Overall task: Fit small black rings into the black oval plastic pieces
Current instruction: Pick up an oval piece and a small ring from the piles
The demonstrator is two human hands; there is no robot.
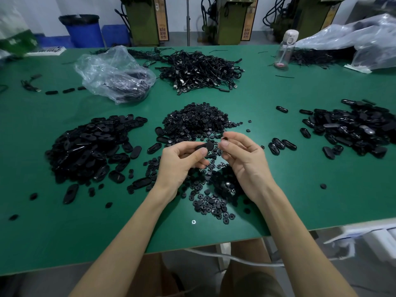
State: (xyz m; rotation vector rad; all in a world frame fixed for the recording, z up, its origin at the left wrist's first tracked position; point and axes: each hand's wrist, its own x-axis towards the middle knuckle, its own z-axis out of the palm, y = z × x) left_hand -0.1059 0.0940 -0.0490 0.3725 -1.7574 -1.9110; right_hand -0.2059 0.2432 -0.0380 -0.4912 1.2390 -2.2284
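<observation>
Pinching: left hand grips black oval plastic piece at thumb and fingertips | right hand pinches small black ring, just beside the oval, not yet seated | method, judged: keep oval steady, square ring over its recess, press evenly | stock: ring heap beyond hands, oval pile left, on green surface

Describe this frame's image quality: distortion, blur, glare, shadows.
Head view: wide-angle distortion stretches the green table toward the frame's edges; lighting soft, shadows faint; glare on the clear plastic bag; left hand and right hand sharp at centre; top-left corner smeared.
</observation>
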